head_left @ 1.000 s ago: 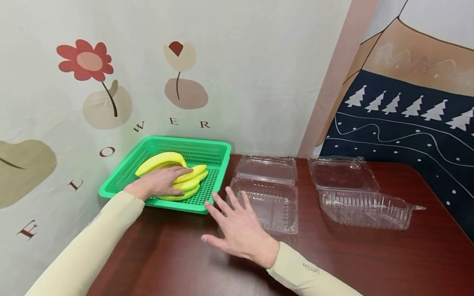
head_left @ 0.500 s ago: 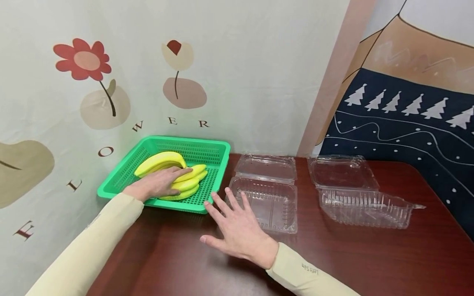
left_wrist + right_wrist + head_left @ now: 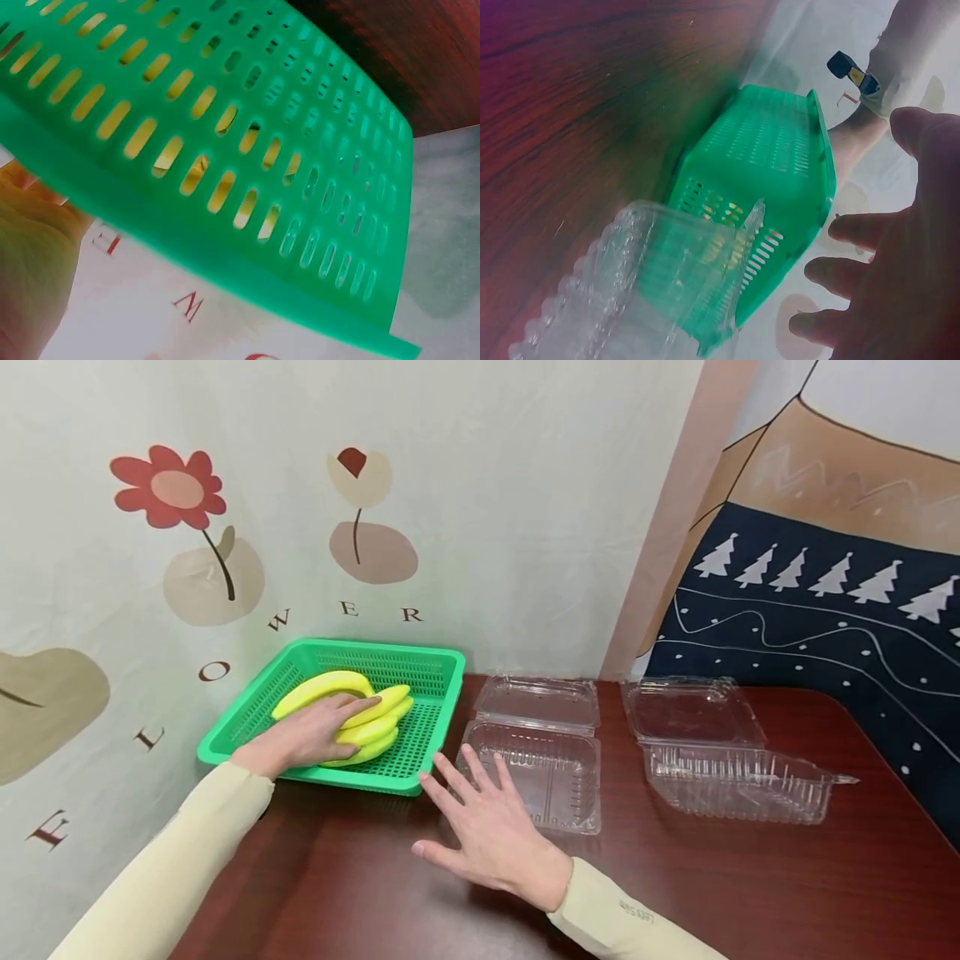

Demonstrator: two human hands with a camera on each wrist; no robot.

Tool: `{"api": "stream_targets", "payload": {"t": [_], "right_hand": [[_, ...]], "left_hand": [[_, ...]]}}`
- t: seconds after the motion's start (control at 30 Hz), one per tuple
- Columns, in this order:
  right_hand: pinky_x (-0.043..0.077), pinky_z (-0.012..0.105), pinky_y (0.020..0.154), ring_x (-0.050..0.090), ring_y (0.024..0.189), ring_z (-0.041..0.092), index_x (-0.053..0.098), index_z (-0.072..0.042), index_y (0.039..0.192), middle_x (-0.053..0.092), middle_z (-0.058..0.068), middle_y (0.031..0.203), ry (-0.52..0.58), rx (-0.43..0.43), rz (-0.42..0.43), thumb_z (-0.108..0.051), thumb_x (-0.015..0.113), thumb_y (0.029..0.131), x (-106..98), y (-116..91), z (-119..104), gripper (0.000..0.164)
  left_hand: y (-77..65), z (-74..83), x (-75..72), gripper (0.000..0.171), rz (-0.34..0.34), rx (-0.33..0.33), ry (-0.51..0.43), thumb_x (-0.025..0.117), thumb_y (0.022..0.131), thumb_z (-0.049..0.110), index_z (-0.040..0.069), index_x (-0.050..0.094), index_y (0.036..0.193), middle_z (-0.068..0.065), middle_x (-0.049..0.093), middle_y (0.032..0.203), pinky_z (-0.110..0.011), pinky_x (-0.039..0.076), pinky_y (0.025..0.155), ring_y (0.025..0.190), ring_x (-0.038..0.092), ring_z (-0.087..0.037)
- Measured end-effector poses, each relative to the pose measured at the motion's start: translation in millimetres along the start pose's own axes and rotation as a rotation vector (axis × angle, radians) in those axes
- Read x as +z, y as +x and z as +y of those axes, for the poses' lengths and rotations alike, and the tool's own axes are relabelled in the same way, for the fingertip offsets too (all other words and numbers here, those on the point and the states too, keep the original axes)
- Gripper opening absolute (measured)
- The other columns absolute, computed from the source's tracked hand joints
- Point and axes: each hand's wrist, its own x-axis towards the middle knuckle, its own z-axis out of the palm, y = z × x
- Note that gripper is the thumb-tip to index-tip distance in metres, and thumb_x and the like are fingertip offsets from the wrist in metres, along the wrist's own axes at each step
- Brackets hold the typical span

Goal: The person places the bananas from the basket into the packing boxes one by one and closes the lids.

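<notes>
My left hand (image 3: pixel 311 735) reaches over the near rim of the green plastic basket (image 3: pixel 442 727) and grips a bunch of yellow bananas (image 3: pixel 378 727), thumb on the near side and fingers across the top. Behind the fingers, another banana (image 3: pixel 322 685) arches up against the far part of the basket. In the left wrist view, yellow shows through the slots of the basket wall (image 3: pixel 247 187), while the fingertips are hidden. My right hand (image 3: pixel 502 835) is spread with straight fingers and holds nothing. It overlaps the near left corner of an opened clear plastic clamshell box (image 3: pixel 551 777).
Farther right on the dark red-brown table (image 3: pixel 675 893), a second clear clamshell box (image 3: pixel 742 785) stands with its lid folded back. A printed cloth (image 3: pixel 525 527) with flowers and letters hangs right behind the basket. The table's right edge runs past the second box.
The left hand and the banana bunch have shifted slightly left inside the basket. The right hand has barely moved, and both clear boxes stay in place.
</notes>
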Motion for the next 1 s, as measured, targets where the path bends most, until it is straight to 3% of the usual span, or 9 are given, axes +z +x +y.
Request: {"api": "stream_targets", "payload": {"t": [0.27, 0.67, 1.0], "right_hand": [[0.019, 0.066, 0.120, 0.019, 0.157, 0.037, 0.041, -0.025, 0.161, 0.028, 0.002, 0.170, 0.016, 0.040, -0.005, -0.075, 0.039, 0.099, -11.3, -20.6, 15.9, 0.079], [0.019, 0.068, 0.120, 0.019, 0.156, 0.037, 0.046, -0.023, 0.159, 0.029, 0.002, 0.169, 0.002, 0.119, 0.063, -0.074, 0.046, 0.097, -24.4, -55.7, 55.0, 0.080], [0.020, 0.068, 0.119, 0.024, 0.154, 0.040, 0.050, -0.020, 0.156, 0.032, 0.005, 0.168, -0.020, 0.183, 0.090, -0.072, 0.052, 0.096, -26.8, -79.4, 81.5, 0.079]], "left_hand": [[-11.1, 8.7, -17.5, 0.079, 0.061, -0.042, -0.037, 0.078, 0.088, 0.022, 0.013, 0.044, 0.158, -0.020, 0.056, 0.140, -0.051, 0.051, 0.092, 0.117, 0.057, -0.036], [-16.2, 30.8, -30.5, 0.075, 0.220, 0.064, -0.010, 0.079, 0.087, 0.019, 0.012, 0.048, 0.155, -0.015, 0.057, 0.137, -0.050, 0.052, 0.090, 0.120, 0.054, -0.036], [-3.6, 64.5, -44.6, 0.076, 0.311, 0.215, 0.039, 0.083, 0.082, 0.018, 0.009, 0.053, 0.151, -0.017, 0.061, 0.128, -0.049, 0.053, 0.089, 0.109, 0.060, -0.035]]}}
